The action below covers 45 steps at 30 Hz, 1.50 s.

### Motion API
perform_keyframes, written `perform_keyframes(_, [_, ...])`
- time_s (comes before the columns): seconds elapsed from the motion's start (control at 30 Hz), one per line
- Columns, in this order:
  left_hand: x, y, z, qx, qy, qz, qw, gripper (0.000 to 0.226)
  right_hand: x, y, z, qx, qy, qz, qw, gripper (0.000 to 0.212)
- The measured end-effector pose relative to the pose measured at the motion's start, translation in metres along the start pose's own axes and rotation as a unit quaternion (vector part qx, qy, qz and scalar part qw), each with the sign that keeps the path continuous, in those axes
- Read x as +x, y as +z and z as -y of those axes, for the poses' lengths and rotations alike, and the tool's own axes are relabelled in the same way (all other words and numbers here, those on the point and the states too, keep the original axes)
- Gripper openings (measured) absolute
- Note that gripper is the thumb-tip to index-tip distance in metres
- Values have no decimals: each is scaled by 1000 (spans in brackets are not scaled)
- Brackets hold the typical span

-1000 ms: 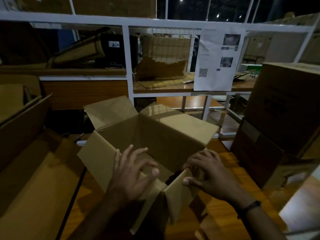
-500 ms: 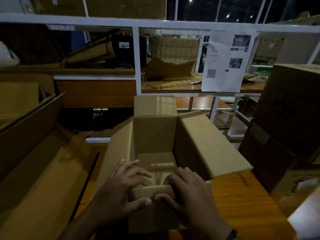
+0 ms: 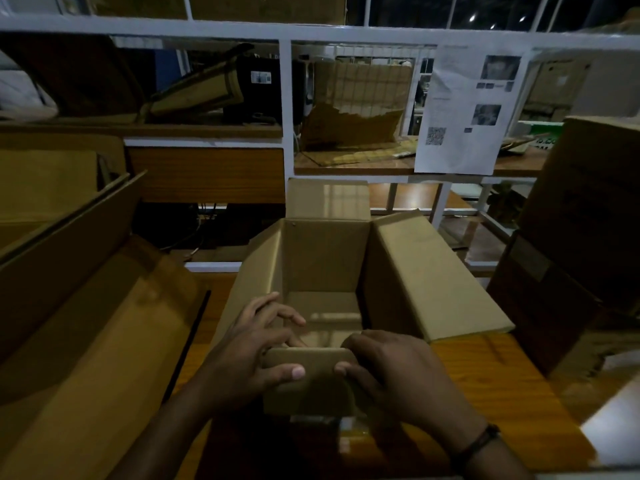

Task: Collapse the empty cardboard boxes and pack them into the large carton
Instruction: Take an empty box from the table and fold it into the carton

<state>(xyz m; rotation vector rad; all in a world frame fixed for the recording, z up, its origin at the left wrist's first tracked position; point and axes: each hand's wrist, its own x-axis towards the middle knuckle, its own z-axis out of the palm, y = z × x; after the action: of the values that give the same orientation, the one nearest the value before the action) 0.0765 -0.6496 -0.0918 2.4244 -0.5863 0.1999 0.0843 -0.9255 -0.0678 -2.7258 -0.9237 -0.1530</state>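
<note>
Cardboard fills the view. The small box (image 3: 325,265) stands open-topped on the wooden counter (image 3: 485,375) at the middle of the frame, and both hands have it by the near flap (image 3: 308,386) at its lower end. The left hand (image 3: 249,355) and the right hand (image 3: 391,368) meet on that flap side by side. Each thumb lies on the outer face and the fingers curl over the top edge toward the inside, so each grip is closed on the flap alone, not on the walls. From that grip the box body lies straight up-frame, its long axis running away from the person toward the white shelving (image 3: 285,98). The far flap (image 3: 327,199) stands up at the upper end and the right flap (image 3: 433,271) splays out to the right. Whether the bottom is sealed or already loose I cannot tell — a glare lies across it. The large carton (image 3: 86,323) lies open along the left of the frame, near the box and nearer the left hand, across from the stacked boxes (image 3: 588,220) at the right. In my judgement, flattening means skewing the walls sideways across that long axis — and the flat box would then go left, the left hand leading.
</note>
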Motion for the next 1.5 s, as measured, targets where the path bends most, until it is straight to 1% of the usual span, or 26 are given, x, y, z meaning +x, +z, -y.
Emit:
perform_keyframes(0.13, [3,-30,2,2,-59,79,995,38,-7,-30,-10,3,13,46,999,34])
perform_keyframes(0.2, [6,-51,2,-1,-75,130,989,30,-9,-49,-21,-16,20,47,999,29])
perform_keyframes(0.27, [7,-67,4,-1,-86,168,982,24,-12,-68,-34,-4,7,66,998,20])
perform_keyframes(0.3, [7,-74,6,1,-94,182,979,22,-13,-75,-41,-18,-13,92,996,23])
perform_keyframes(0.4, [5,-90,16,41,-116,196,973,21,-9,-82,-56,-115,-51,171,977,47])
perform_keyframes(0.47, [5,-93,22,97,-134,160,973,24,0,-74,-57,-154,-50,190,968,60])
perform_keyframes(0.53, [6,-87,25,170,-153,70,971,28,10,-58,-51,-146,-37,171,974,64])
perform_keyframes(0.57, [7,-80,25,178,-151,13,972,28,13,-49,-47,-132,-28,145,980,63])
perform_keyframes(0.6, [6,-73,21,156,-137,-41,977,24,16,-39,-43,-116,-23,110,987,62])
perform_keyframes(0.63, [5,-67,15,113,-121,-78,983,18,18,-28,-39,-102,-21,70,992,60])
perform_keyframes(0.67, [4,-59,8,75,-108,-94,987,17,19,-17,-34,-93,-20,29,995,60])
perform_keyframes(0.73, [3,-40,-10,62,-94,-79,991,25,23,7,-23,-78,-9,-39,996,60])
perform_keyframes(0.8, [4,-19,-23,103,-92,-70,988,32,31,29,-9,-62,7,-96,993,59])
perform_keyframes(0.87, [9,1,-20,154,-95,-84,980,44,40,45,4,-40,15,-138,990,58])
perform_keyframes(0.9, [11,7,-13,167,-104,-94,976,46,45,49,10,-27,14,-150,988,57])
perform_keyframes(1.0, [14,13,10,166,-124,-140,968,41,51,52,9,-9,-16,-152,988,53])
perform_keyframes(1.1, [13,18,16,163,-110,-171,965,37,48,46,-7,-25,-40,-136,990,55])
perform_keyframes(1.17, [14,19,15,146,-114,-186,965,32,43,45,-20,-39,-23,-147,988,56])
perform_keyframes(1.23, [15,22,12,132,-120,-203,963,33,37,46,-28,-40,5,-173,984,55])
perform_keyframes(1.37, [17,27,10,140,-126,-232,955,31,37,52,-28,-37,37,-211,976,50])
perform_keyframes(1.43, [18,26,11,145,-128,-232,953,31,39,53,-25,-31,45,-211,976,49])
perform_keyframes(1.5, [18,25,12,144,-130,-232,953,32,39,51,-27,-31,33,-200,979,51])
